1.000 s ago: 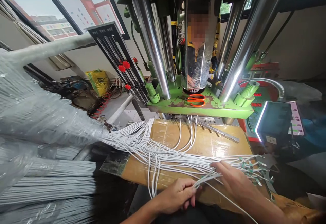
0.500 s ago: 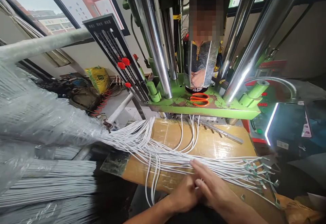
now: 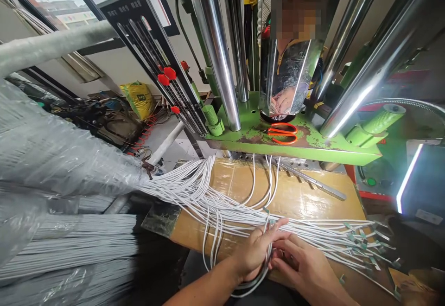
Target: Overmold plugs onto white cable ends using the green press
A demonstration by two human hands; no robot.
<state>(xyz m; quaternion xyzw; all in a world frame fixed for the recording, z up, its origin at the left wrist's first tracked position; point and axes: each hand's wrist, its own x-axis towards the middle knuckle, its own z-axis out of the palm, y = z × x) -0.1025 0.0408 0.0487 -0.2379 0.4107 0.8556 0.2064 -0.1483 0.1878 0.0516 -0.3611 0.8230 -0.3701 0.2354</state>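
Observation:
In front of me, at the lower middle of the head view, my left hand (image 3: 253, 252) is closed round a white cable (image 3: 255, 289). The cable bends in a loop below the hand, and a small green piece sits on an end that sticks up beyond the thumb. My right hand (image 3: 304, 264) meets the left one, its bent fingers pinching at the same cable, partly hidden. A large bundle of white cables (image 3: 236, 213) runs under and beyond both hands across a cardboard-covered table (image 3: 229, 176). Green tabs (image 3: 361, 236) mark the bundle's right-hand ends.
Ahead stands a press with a green plate (image 3: 243, 134) and shiny columns (image 3: 220, 60). Orange-handled scissors (image 3: 283, 133) lie on the plate. A metal bar (image 3: 320, 185) rests on the table. Plastic-wrapped cables (image 3: 69, 139) fill the left side. A bright lamp (image 3: 409, 178) is at right.
My hands have parted slightly, and a looped white cable now shows between them. The view has shifted, so the press appears larger and farther right.

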